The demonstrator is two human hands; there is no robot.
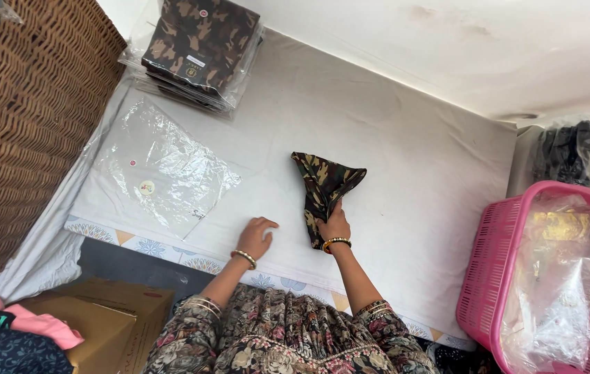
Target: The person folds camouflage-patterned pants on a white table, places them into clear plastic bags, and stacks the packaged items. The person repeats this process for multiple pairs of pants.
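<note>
A camouflage-patterned cloth (321,181) lies bunched on a white sheet (392,138). My right hand (335,225) pinches its near end, fingers closed on the fabric. My left hand (256,235) rests on the sheet a little to the left of the cloth, holding nothing, fingers loosely curled. Both wrists wear bangles.
Empty clear plastic bags (160,163) lie at the left. A stack of bagged camouflage garments (201,45) sits at the back left beside a wicker basket (25,118). A pink plastic basket (551,277) holding plastic bags stands at the right. A cardboard box (111,315) is near left.
</note>
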